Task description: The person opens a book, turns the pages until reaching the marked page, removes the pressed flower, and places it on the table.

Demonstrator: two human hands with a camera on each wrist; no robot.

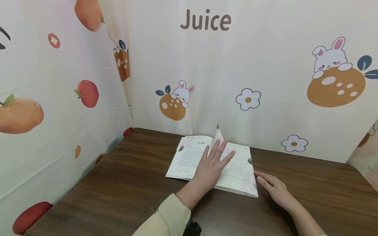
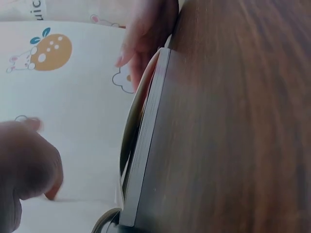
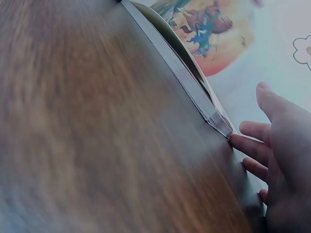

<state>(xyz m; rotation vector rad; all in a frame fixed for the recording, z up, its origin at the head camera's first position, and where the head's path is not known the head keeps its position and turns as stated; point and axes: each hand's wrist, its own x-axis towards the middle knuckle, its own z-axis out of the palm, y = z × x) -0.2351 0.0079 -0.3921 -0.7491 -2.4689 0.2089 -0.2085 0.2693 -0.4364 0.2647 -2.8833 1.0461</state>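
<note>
An open book (image 1: 189, 157) lies on the brown wooden table, with printed text and pale pink decoration on both pages. Over its middle my left hand (image 1: 210, 168) is spread, fingers straight and apart, covering part of the right page. One lifted page corner (image 1: 218, 133) sticks up behind those fingers. At the book's right edge, my right hand (image 1: 276, 190) rests with its fingers extended. In the right wrist view, fingertips of the right hand (image 3: 286, 150) touch the book's corner, and a colourful illustrated page (image 3: 214, 34) bows upward. The left hand (image 2: 26, 170) appears above the book in the left wrist view.
The dark wooden table (image 1: 118, 183) extends around the book. Behind it hangs a pale curtain (image 1: 218, 72) printed with fruit, rabbits and flowers, close to the book's far edge. Another printed curtain (image 1: 59, 131) borders the left side.
</note>
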